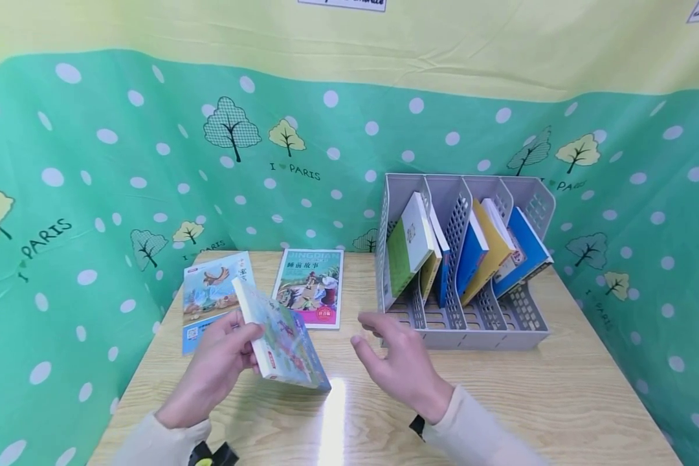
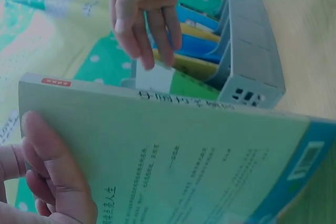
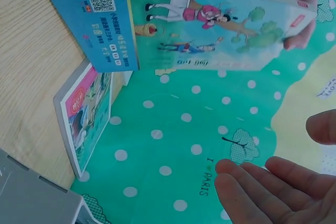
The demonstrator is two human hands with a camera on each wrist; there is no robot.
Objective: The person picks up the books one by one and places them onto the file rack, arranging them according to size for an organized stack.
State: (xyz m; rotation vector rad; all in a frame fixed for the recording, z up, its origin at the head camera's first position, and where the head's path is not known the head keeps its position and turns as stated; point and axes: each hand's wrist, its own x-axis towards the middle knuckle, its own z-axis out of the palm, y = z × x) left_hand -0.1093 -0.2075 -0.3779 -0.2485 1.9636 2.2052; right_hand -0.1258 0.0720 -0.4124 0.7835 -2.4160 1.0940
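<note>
My left hand [image 1: 218, 359] grips a light-blue picture-covered book [image 1: 285, 343] by one end, thumb on one face and fingers on the other. The book is tilted, its lower corner close over the table. Its pale back cover [image 2: 157, 150] with printed text and a barcode shows in the left wrist view; the illustrated front [image 3: 199, 30] shows in the right wrist view. To the right of the book my right hand [image 1: 404, 366] hovers with fingers spread loosely, holding nothing, in front of the grey file rack [image 1: 472, 340].
Several books, among them a green-and-white one [image 1: 408, 246], a yellow one [image 1: 489, 249] and a blue one [image 1: 524, 252], lean in the rack's slots. On the table [image 1: 594, 388] lie a blue book [image 1: 210, 291] at left and a teal-and-pink book [image 1: 309, 288]. A patterned curtain [image 1: 338, 129] hangs behind.
</note>
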